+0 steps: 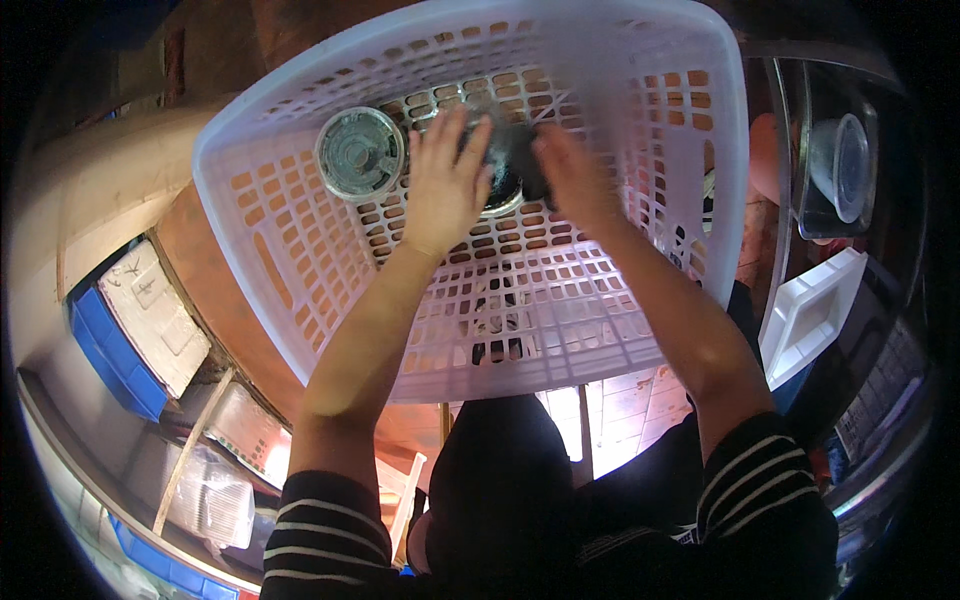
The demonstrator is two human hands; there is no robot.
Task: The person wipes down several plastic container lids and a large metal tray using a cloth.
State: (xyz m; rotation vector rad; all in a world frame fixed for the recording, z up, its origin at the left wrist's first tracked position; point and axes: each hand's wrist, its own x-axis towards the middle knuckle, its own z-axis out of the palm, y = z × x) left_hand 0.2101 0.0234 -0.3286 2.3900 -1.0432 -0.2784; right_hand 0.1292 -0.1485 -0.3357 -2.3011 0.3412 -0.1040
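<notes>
A large white plastic basket (525,375) with slotted walls lies before me, and both my hands reach into it. On its floor at the left stands a round clear-lidded container (361,154). My left hand (446,176) is spread flat, fingers apart, beside or over more round containers near the middle. A dark, glossy round container (504,196) shows between my hands, partly hidden. My right hand (574,176) is blurred and lies against a dark object (527,161); whether it grips this cannot be told.
At the right stand a clear bowl (850,169) in a dark tray and a white square tray (814,315). To the left, shelving holds a blue bin (112,349), a white foam lid (154,319) and a plastic-wrapped stack (214,499).
</notes>
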